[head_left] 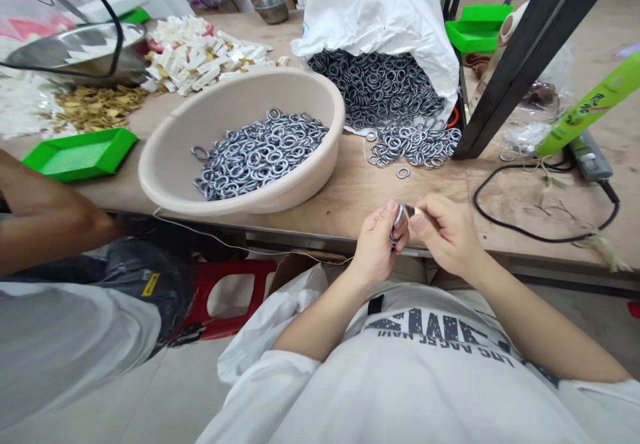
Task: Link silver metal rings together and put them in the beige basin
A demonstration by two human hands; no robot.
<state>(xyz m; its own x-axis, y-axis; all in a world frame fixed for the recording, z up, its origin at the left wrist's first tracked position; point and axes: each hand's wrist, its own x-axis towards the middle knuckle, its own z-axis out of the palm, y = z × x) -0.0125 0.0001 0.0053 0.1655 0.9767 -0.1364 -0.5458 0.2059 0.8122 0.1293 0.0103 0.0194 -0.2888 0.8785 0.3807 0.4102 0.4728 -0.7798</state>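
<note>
My left hand (376, 241) is closed around a grey ring (398, 216), gripped between thumb and fingers over the table's front edge. Close beside it, my right hand (443, 231) pinches a small dark, flat piece (410, 210) whose tip points toward the ring. Most of that piece is hidden by my fingers, so its kind is unclear. One loose ring (403, 173) lies on the wood just beyond my hands. Behind it spreads a pile of similar rings (415, 145), spilling from a white sack (375, 11). A beige basin (155, 164) to the left holds many more rings.
A black metal post (530, 64) rises from the table right of the sack. Farther right lie a black cable (530, 234) and a bright green tube-shaped package (590, 107). At left are a green tray (80, 154), white pieces (200, 64) and another person's arm (50, 211).
</note>
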